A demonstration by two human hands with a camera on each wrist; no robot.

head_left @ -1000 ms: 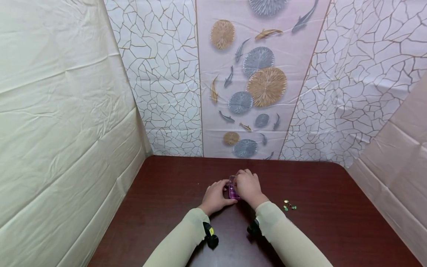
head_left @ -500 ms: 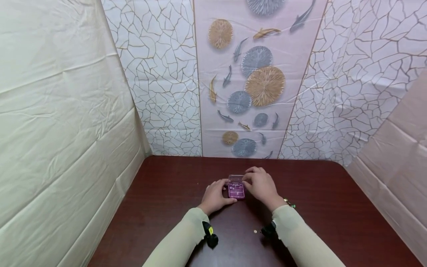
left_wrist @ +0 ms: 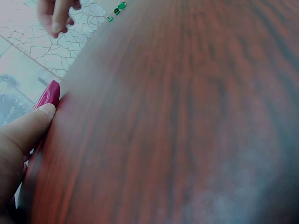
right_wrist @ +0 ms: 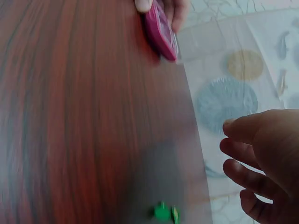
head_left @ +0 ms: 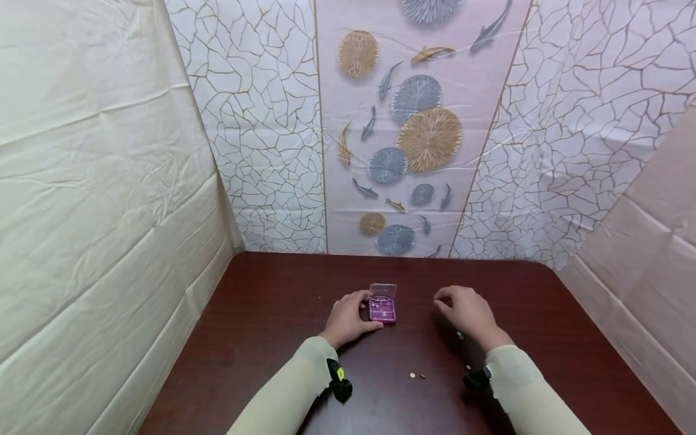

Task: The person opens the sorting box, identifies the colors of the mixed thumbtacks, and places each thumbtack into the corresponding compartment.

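A small purple compartment box (head_left: 383,320) stands on the table, its clear lid (head_left: 383,290) raised at the back. My left hand (head_left: 345,320) holds it from the left, thumb at the front corner and fingers behind. Tiny pieces show in its back left compartment, too small to make out. My right hand (head_left: 469,311) hovers to the right of the box, fingers loosely bent and apart, with nothing visible between them. Below it lie green thumbtacks (right_wrist: 162,212), partly hidden by the hand in the head view.
Two small gold-coloured pieces (head_left: 412,375) lie near the front middle of the dark red wooden table (head_left: 283,338). Another tiny piece (head_left: 469,367) lies by the right wrist camera (head_left: 476,379). Patterned cloth (head_left: 391,181) hangs behind the table's back edge.
My right hand has left the box and moved right, over the green thumbtacks. The gold pieces near the front came into view as the right arm moved. The left hand keeps its hold.
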